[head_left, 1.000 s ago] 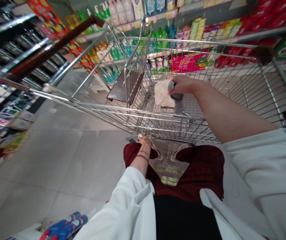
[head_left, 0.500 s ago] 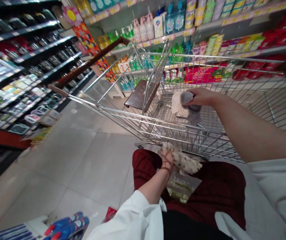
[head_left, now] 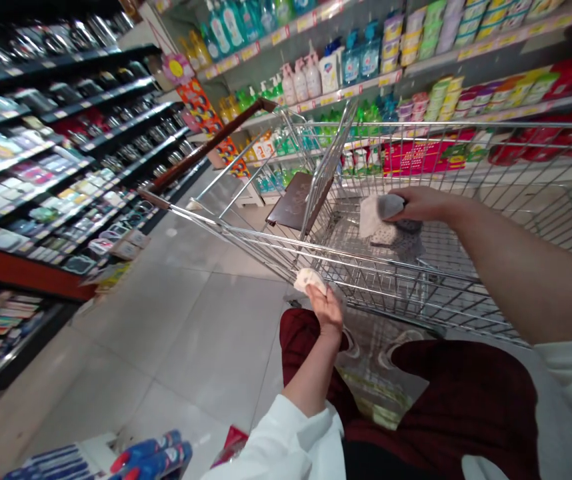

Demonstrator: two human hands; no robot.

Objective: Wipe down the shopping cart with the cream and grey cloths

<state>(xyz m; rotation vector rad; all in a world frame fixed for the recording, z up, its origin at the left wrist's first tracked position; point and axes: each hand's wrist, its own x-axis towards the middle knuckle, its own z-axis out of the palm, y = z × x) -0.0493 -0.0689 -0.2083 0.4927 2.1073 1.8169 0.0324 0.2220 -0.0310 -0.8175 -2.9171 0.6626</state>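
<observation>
My left hand (head_left: 325,308) is just outside the shopping cart's near side, above my knee, its fingers closed on a small bunched cream dotted cloth (head_left: 309,280). Inside the shopping cart (head_left: 286,241) reaches my right hand (head_left: 419,203). It grips a grey-and-white cloth (head_left: 390,208), whose exact kind I cannot make out. Beside and under that hand, a white cloth (head_left: 369,217) and a grey dotted cloth (head_left: 391,235) are bunched close together; whether they are one piece I cannot tell.
Shelves of pump bottles (head_left: 300,83) stand behind the cart. A brown folding seat flap (head_left: 291,200) and the cart's brown handle (head_left: 211,147) are to the left. Blue bottles (head_left: 153,453) stand at lower left. A clear yellowish pack (head_left: 379,403) is between my knees.
My left hand has turned and shifted left with the cream dotted cloth, which now shows as a smaller bunch. My right hand keeps its grip in the cart. The view has shifted slightly.
</observation>
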